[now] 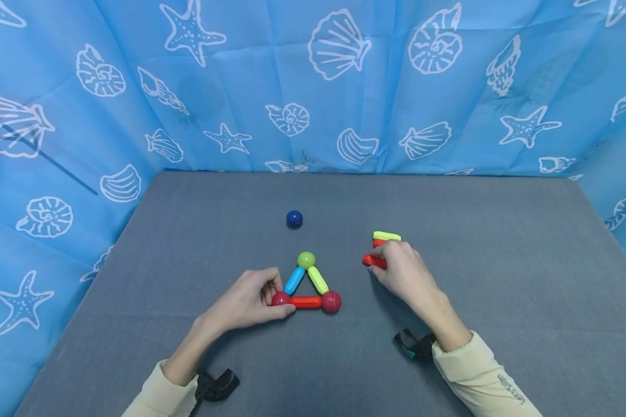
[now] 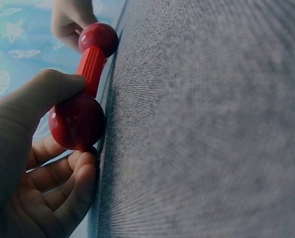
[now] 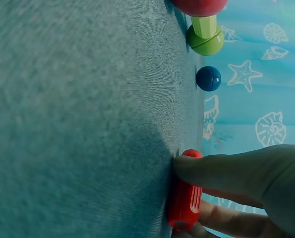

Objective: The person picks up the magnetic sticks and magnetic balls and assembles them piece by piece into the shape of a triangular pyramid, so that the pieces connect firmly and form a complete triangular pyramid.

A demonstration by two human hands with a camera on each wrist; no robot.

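Observation:
A triangle of rods and balls lies on the table. Its left corner is a dark red ball (image 1: 280,299), which my left hand (image 1: 247,300) grips between thumb and fingers. The thumb also reaches the red rod (image 1: 306,302) that runs to a second dark red ball (image 1: 331,302). A blue rod (image 1: 294,281) and a yellow-green rod (image 1: 318,280) meet near a green ball (image 1: 306,260) at the top. To the right, my right hand (image 1: 406,269) pinches a loose red rod (image 3: 184,206) at the table surface.
Just beyond my right hand lie another yellow-green rod (image 1: 387,236) and a partly covered red rod (image 1: 379,243). A dark blue ball (image 1: 294,219) sits behind the triangle. The grey table (image 1: 480,231) meets a blue shell-patterned curtain (image 1: 313,87) at the back.

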